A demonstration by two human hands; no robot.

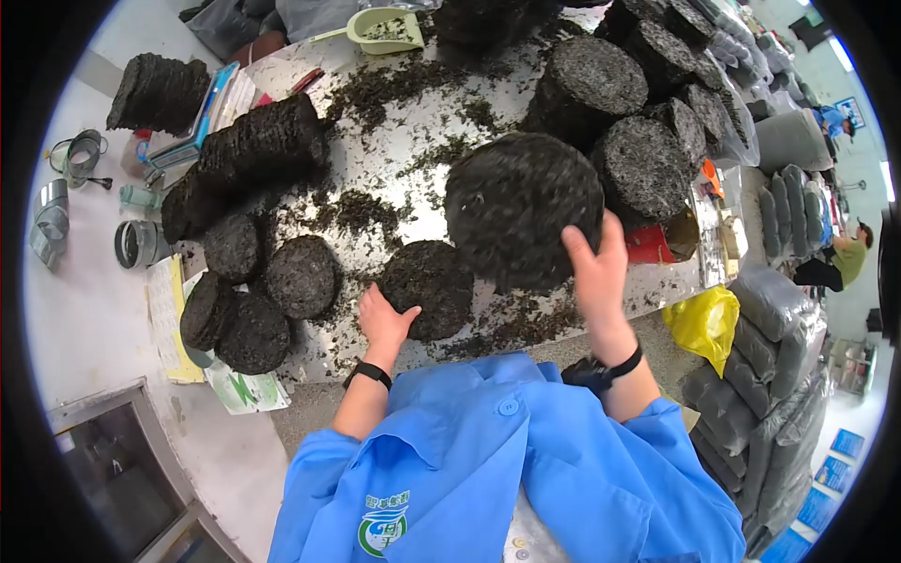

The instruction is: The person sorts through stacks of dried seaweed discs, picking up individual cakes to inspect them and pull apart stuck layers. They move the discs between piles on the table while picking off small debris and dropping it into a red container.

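My right hand (599, 267) grips the right edge of a large dark round disc (521, 206) that looks like dried seaweed, thumb on its upper face. The disc is slightly blurred and seems raised off the table. My left hand (383, 324) holds the left edge of a smaller dried seaweed disc (430, 289), with the thumb over its top. That disc lies near the table's front edge. Left of it lie another loose disc (303, 277) and several more, some leaning on each other.
Stacked discs (648, 169) crowd the table's right side, and a row on edge (263, 141) lies at the left. Dark crumbs litter the metal tabletop (385, 169). A pale green dustpan (385, 30) sits at the back. A yellow bag (704, 324) and packed bags (751, 375) are at right.
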